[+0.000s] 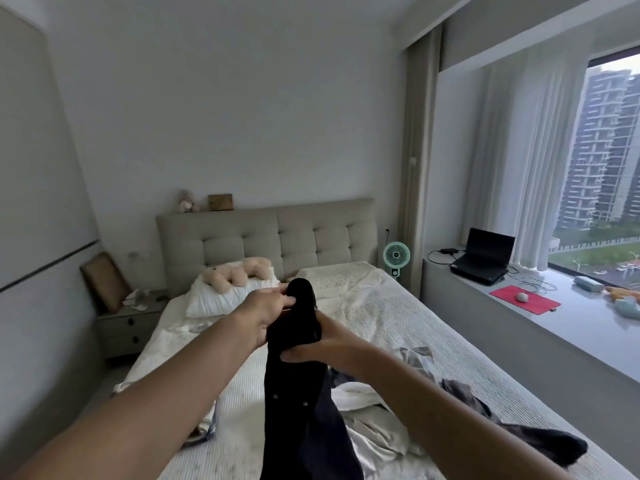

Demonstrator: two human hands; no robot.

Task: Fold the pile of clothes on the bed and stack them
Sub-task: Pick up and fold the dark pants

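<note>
Both hands hold a black garment raised above the bed, likely to shake it straight before folding. Left hand pinches its top end; right hand has fingers curled round it lower. The unfolded pile lies beneath on the bed, crowding the folding space. A plush toy sits on the pillow.
</note>
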